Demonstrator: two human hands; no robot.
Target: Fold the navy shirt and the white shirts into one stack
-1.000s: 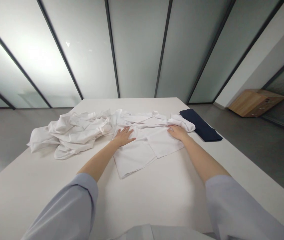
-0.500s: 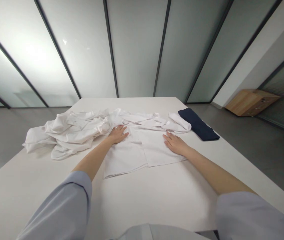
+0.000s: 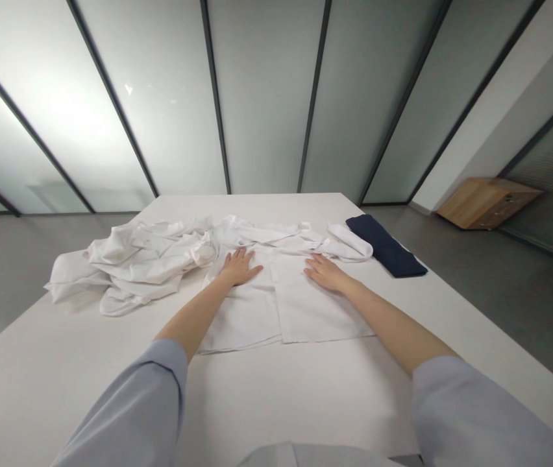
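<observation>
A white garment, by its look a shirt (image 3: 322, 311), lies spread on the table with its hem toward me and an open edge running down its middle. My left hand (image 3: 240, 266) rests flat on its left part, fingers spread. On the right part lies my right hand (image 3: 326, 271), palm down with the fingers stretched out. Farther off, the garment's upper part is bunched, and a folded sleeve-like piece (image 3: 352, 243) loops at the right. Both hands hide some of the cloth beneath them.
Left of the garment sits a crumpled heap of white cloth (image 3: 145, 263). A folded navy cloth (image 3: 386, 246) lies near the right edge of the white table (image 3: 276, 395). Beyond stand frosted glass panels (image 3: 264, 97); a wooden cabinet (image 3: 485, 202) is on the floor at right.
Both hands have shifted inward, closer together over the garment. The right part of the hem now reaches nearer to me and lies flatter.
</observation>
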